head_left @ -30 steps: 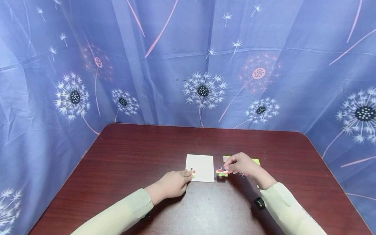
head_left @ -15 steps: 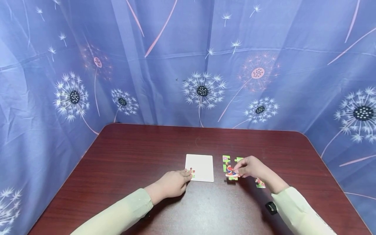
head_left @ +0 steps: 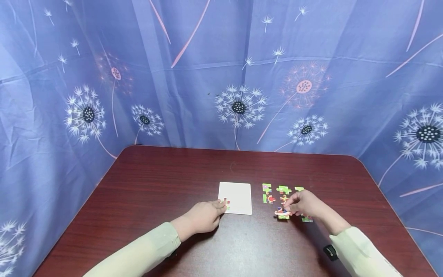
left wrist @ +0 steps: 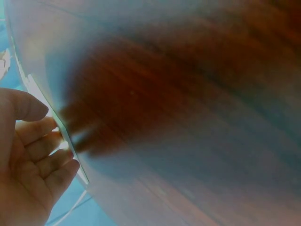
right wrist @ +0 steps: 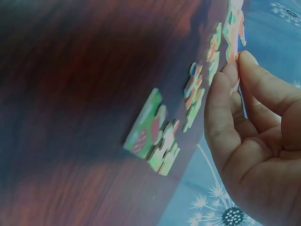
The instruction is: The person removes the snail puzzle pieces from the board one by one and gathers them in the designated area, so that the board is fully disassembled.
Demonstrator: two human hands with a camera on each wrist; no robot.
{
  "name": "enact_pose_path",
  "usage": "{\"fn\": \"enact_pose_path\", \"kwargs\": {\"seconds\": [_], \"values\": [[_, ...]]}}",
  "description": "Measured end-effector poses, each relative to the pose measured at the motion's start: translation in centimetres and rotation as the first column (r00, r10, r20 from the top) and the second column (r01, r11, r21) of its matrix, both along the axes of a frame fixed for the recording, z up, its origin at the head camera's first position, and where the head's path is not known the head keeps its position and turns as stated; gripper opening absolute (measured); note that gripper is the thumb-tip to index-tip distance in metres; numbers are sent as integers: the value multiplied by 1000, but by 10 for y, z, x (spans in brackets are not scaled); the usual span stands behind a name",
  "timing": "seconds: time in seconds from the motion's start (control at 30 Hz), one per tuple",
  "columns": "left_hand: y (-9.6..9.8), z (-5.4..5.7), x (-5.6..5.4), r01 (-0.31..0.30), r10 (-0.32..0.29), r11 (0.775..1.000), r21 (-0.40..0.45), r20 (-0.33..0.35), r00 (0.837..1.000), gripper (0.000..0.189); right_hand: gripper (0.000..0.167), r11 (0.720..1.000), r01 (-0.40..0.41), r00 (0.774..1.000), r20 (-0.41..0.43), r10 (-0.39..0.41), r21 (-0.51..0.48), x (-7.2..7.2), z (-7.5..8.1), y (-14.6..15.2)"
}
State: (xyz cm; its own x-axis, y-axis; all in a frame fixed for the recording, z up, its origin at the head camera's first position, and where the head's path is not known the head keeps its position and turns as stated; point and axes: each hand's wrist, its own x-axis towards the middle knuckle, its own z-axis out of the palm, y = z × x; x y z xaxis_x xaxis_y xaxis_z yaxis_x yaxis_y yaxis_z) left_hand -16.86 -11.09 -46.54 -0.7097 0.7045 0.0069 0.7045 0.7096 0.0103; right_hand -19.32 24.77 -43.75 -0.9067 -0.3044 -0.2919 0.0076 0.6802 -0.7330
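Observation:
My left hand rests its fingertips on the left edge of a white square board. A small colourful jigsaw piece lies at the board's lower left corner, partly under those fingers. In the left wrist view the fingers lie fairly straight and the thumb stands apart. Right of the board, my right hand pinches a jigsaw piece with red, white and green print between thumb and fingers, held above the table. Several other jigsaw pieces lie loosely grouped around and beneath that hand, some partly hidden by it.
A dark red-brown wooden table carries everything. Behind it and at both sides hangs a blue curtain with dandelion print. A black band shows by the right sleeve.
My right hand has moved right and nearer to me, carrying the pinched jigsaw piece away from the board. More loose pieces now show. The left hand stays on the board.

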Motion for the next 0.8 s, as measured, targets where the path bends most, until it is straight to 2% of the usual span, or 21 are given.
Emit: {"fn": "enact_pose_path", "kwargs": {"seconds": [0.4,0.8], "values": [[0,0,0,-2,2,1000,-1,-6,1000,39,10,1000,15,1000,24,-15,26,4,-6,10],[0,2,1,1,-1,1000,7,-2,1000,39,9,998,21,1000,-1,-21,61,2,-13,10]]}}
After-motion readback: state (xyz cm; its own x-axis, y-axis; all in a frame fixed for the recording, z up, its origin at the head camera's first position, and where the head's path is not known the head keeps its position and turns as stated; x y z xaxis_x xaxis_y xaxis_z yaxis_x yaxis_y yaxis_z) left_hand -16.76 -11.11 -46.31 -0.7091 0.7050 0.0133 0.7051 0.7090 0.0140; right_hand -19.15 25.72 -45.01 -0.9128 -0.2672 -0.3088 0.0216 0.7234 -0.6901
